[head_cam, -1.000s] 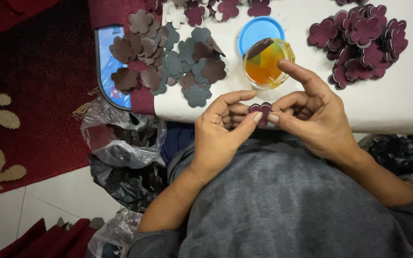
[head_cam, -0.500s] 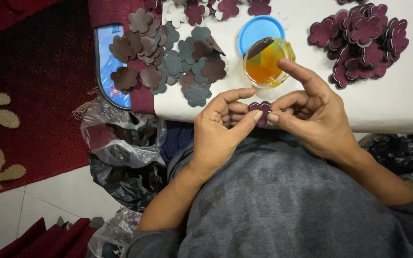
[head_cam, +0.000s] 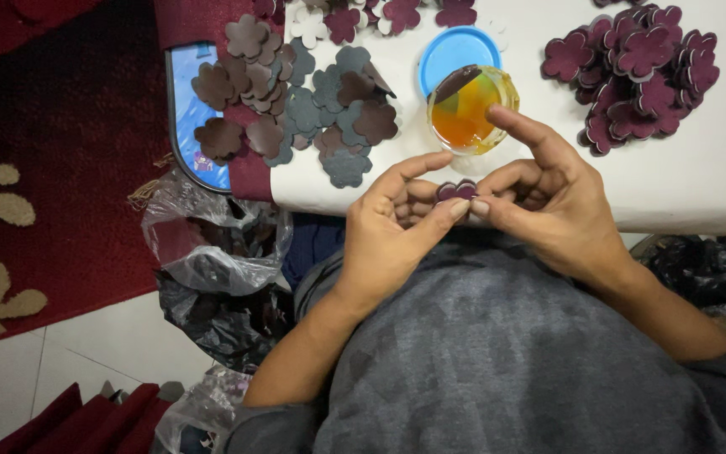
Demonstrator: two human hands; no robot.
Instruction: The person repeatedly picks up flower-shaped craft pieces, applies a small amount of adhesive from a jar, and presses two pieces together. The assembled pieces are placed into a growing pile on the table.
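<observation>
A small maroon flower-shaped cutout [head_cam: 457, 191] is pinched between both hands at the near edge of the white table [head_cam: 716, 181]. My left hand [head_cam: 397, 231] grips it from the left with thumb and fingers. My right hand [head_cam: 548, 197] grips it from the right, its index finger raised toward a clear jar of amber liquid [head_cam: 469, 111] just beyond. A blue lid [head_cam: 451, 49] lies behind the jar.
A pile of maroon flower cutouts [head_cam: 636, 71] lies at the back right. Brown and grey-blue cutouts [head_cam: 304, 101] spread at the back left over a blue-edged tray [head_cam: 185, 109]. Clear and black plastic bags [head_cam: 212, 269] sit on the floor, next to a red rug [head_cam: 52, 168].
</observation>
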